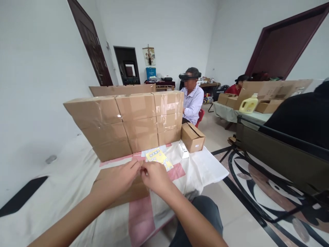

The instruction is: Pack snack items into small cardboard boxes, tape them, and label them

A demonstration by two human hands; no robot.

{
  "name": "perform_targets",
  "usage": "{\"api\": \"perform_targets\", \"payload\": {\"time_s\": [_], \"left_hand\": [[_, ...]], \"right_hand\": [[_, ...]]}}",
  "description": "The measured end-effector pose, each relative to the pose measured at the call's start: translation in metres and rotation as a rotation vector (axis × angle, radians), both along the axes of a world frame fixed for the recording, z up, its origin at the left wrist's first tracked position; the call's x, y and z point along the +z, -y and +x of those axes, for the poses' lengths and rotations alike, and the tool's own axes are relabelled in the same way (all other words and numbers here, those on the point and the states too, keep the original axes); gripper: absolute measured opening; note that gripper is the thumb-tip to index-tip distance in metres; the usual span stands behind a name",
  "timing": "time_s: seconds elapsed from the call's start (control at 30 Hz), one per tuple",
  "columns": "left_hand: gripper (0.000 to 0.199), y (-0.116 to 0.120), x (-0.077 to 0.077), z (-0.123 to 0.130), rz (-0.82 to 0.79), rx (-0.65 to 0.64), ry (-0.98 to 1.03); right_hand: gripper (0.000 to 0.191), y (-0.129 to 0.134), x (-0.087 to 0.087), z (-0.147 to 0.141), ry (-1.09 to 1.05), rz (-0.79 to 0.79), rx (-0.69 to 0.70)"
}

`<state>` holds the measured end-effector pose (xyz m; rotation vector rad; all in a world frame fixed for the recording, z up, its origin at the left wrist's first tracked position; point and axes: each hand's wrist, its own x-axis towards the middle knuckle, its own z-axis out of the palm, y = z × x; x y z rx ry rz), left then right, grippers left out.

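Observation:
My left hand (122, 176) and my right hand (156, 175) meet fingertip to fingertip above a flat-topped cardboard box (137, 192) on the cloth-covered table. Both hands are closed in a pinch; whatever lies between the fingertips is too small to make out. Just beyond my right hand lies a yellow printed sheet (160, 157) with blue markings. A pale sheet with a fine pattern (146, 153) shows partly from behind it. My forearms and hands cover much of the cardboard box.
A wall of taped cardboard boxes (136, 120) stands across the table's far side. To its right are another carton (194, 137) and a small white box (184, 151). A person (192, 99) sits beyond. A dark-framed folding bed (277, 161) stands at right.

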<state>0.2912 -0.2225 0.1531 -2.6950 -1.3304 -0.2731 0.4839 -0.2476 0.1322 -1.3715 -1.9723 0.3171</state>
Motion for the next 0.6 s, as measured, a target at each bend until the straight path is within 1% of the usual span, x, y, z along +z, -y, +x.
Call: {"api": "perform_targets", "payload": {"time_s": [0.07,0.13,0.23,0.3,0.37,0.43,0.47,0.5,0.53,0.6], "left_hand": [[0.034,0.007,-0.004,-0.005,0.006,0.033,0.045],[0.036,0.011,-0.008,-0.014,0.003,0.089,0.117],[0.041,0.012,-0.019,-0.042,0.010,0.234,0.238],[0.043,0.008,-0.033,-0.064,0.026,0.368,0.278],[0.046,0.002,-0.051,-0.083,0.028,0.493,0.299],[0.048,-0.004,-0.067,-0.095,0.025,0.543,0.362],[0.047,-0.006,-0.074,-0.098,0.024,0.537,0.401],[0.046,-0.007,-0.078,-0.099,0.023,0.526,0.435],[0.044,-0.006,-0.080,-0.098,0.023,0.519,0.461],[0.041,-0.004,-0.079,-0.093,0.015,0.540,0.474]], "right_hand": [[0.012,0.000,-0.008,0.002,-0.120,-0.005,-0.019],[0.012,-0.005,-0.016,0.006,-0.275,-0.055,-0.048],[0.010,-0.017,-0.033,0.019,-0.582,-0.172,-0.054],[0.010,-0.026,-0.049,0.030,-0.865,-0.318,0.023],[0.018,-0.035,-0.068,0.040,-1.166,-0.567,0.160],[0.026,-0.045,-0.085,0.047,-1.376,-0.825,0.269],[0.029,-0.049,-0.092,0.049,-1.433,-0.901,0.291],[0.031,-0.052,-0.098,0.049,-1.462,-0.939,0.295],[0.031,-0.054,-0.102,0.048,-1.473,-0.944,0.284],[0.030,-0.055,-0.108,0.043,-1.461,-0.943,0.254]]}}
